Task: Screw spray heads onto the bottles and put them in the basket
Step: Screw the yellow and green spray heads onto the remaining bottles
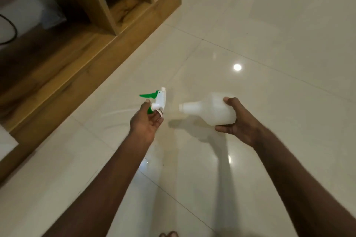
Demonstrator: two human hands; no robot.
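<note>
Toes (169, 234) at the bottom edge, on glossy cream floor tiles (269, 25). Two bare forearms reaching forward above the floor. Left hand (146, 119) curled round the base of a spray head (159, 101): white body, green trigger pointing left, white nozzle tip uppermost, a thin pale dip tube trailing left of the hand, blurred and hard to follow. Right hand (238, 119) gripping a translucent white bottle (210, 108) by its wide bottom end, thumb on top and fingers beneath, bottle lying sideways with its open neck pointing left toward the spray head. Neck and spray head near each other but apart, bare floor showing between them. Bottle's shadow on the tiles just below it. Round ceiling-light reflection (237, 67) on the floor beyond the bottle. Farther left, a low wooden platform (81, 59) running diagonally, with open wooden shelf compartments (123, 0) standing on it. Dark cable (11, 31) at the far left edge. No basket in view.
</note>
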